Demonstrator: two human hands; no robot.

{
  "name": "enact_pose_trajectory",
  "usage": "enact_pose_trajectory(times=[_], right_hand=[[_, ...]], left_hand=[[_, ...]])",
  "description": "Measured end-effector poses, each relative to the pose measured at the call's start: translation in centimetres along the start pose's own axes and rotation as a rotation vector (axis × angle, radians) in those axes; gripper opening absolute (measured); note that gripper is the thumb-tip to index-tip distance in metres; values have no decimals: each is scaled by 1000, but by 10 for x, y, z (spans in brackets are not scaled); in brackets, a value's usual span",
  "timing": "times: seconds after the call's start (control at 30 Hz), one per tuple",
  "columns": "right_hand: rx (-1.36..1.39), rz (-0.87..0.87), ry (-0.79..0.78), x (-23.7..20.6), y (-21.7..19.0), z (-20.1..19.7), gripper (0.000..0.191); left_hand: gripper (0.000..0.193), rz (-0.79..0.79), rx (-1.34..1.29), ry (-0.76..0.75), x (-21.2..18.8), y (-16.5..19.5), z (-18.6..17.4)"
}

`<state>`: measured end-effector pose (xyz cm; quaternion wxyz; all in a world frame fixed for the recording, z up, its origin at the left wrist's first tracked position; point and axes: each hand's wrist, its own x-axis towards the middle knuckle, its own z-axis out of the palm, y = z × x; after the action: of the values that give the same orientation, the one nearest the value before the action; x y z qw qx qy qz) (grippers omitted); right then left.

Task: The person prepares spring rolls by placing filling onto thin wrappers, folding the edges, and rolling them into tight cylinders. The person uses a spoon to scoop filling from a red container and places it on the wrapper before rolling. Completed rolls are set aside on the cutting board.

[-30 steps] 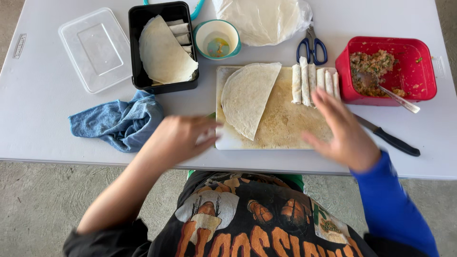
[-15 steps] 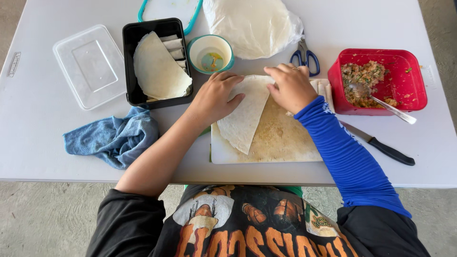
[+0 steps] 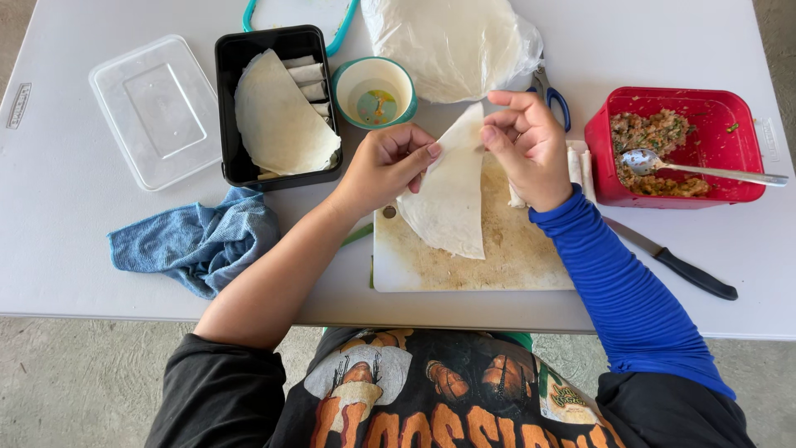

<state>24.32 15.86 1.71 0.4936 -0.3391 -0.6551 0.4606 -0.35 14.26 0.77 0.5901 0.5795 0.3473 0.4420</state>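
I see the left hand [image 3: 383, 166] and the right hand [image 3: 529, 143] pinching one thin wrapper [image 3: 449, 195] between their fingers. Below the fingers the wrapper hangs onto the cutting board [image 3: 514, 257].

A clear plastic bag [image 3: 452, 46] of pale round wrappers lies at the table's far edge, bulging and crumpled, just behind the small green-rimmed bowl [image 3: 375, 91]. A small rectangular grey label [image 3: 17, 105] is stuck flat on the white table [image 3: 66, 241] near its left edge, beside the clear plastic lid [image 3: 157, 109]. No signs or screens show.
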Motion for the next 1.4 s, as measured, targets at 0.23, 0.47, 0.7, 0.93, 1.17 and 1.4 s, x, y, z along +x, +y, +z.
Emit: enact_pose_trajectory(times=[0.23,0.47,0.7,0.93,1.17,1.4], right_hand=[[-39,129,-241,1,-1,0,28],[-5,77,-121,-1,3,-9,22],[-54,30,-40,3,-4,-10,27],[-660,-416,117,-11,-35,7,41],[-604,-498,-12,-21,-48,19,27],[-626,-445,-90,-22,-48,18,14]], left_hand=[[11,-189,-524,34,4,-4,-2],[14,-74,-371,-10,3,-8,-2],[10,-52,-262,-77,3,-10,-4],[6,-83,-480,41,2,-9,1],[8,144,-326,95,-2,-19,17],[12,198,-94,16,-9,-27,26]])
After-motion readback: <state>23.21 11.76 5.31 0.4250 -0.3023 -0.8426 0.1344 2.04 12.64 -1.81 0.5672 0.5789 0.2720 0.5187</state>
